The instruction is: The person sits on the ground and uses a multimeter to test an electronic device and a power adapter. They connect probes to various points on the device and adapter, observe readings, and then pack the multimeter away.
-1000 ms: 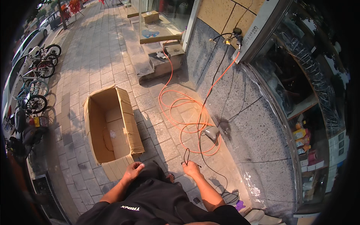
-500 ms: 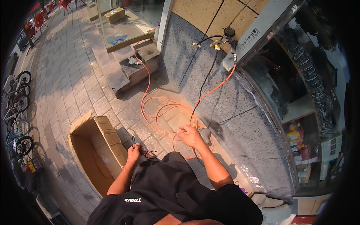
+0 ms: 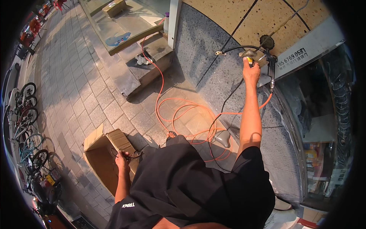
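Observation:
My right arm is stretched up to the wall. My right hand [image 3: 251,71] is closed around the yellow-tipped end [image 3: 249,60] of a black hose [image 3: 231,94]. Just to its right hangs a black air gun [image 3: 272,65] with an orange hose [image 3: 265,104] joined to its lower end. A short black hose with a brass tip [image 3: 218,53] sticks out to the left. Down by my left side, my left hand [image 3: 121,159] is closed on a thin black looped cord [image 3: 134,155], over an open cardboard box [image 3: 115,138]. The cord's exact kind is unclear.
Orange hose coils [image 3: 183,108] lie on the paving beside a grey rounded object [image 3: 222,138]. A stone step [image 3: 146,78] juts out below a glass case [image 3: 129,45]. Glass shopfront [image 3: 320,126] lines the right. Parked bicycles [image 3: 32,114] stand far left.
My right hand has risen from waist height to the wall and taken hold of the yellow-tipped hose end. My left hand has shifted over the box, still with the cord. The view has turned.

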### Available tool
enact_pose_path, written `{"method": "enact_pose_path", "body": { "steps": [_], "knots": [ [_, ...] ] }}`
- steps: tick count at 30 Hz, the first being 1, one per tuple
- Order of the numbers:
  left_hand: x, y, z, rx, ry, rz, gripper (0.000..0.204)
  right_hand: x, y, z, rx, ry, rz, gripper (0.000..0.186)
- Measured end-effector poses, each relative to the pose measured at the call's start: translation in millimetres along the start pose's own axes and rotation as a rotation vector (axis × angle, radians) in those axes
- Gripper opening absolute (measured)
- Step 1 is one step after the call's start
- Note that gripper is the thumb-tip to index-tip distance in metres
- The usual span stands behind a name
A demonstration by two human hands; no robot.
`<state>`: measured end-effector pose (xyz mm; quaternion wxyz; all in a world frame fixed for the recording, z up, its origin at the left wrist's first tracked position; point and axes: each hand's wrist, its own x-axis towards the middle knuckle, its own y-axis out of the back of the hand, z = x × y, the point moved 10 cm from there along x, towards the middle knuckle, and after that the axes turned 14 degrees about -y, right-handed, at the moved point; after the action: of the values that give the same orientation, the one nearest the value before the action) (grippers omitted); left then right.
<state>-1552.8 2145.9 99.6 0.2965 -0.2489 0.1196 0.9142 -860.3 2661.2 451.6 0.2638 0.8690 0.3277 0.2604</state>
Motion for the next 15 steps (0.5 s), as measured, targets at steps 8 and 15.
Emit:
{"method": "enact_pose_path", "body": {
  "steps": [8, 15],
  "knots": [
    [59, 4, 34, -0.046, 0.115, 0.146, 0.029, 49, -26, 3, -0.091, 0.068, -0.127, 0.054],
    [163, -10, 72, -0.042, 0.107, 0.050, 0.029, 66, -18, 85, -0.329, -0.042, 0.063, 0.069]
  ]
}}
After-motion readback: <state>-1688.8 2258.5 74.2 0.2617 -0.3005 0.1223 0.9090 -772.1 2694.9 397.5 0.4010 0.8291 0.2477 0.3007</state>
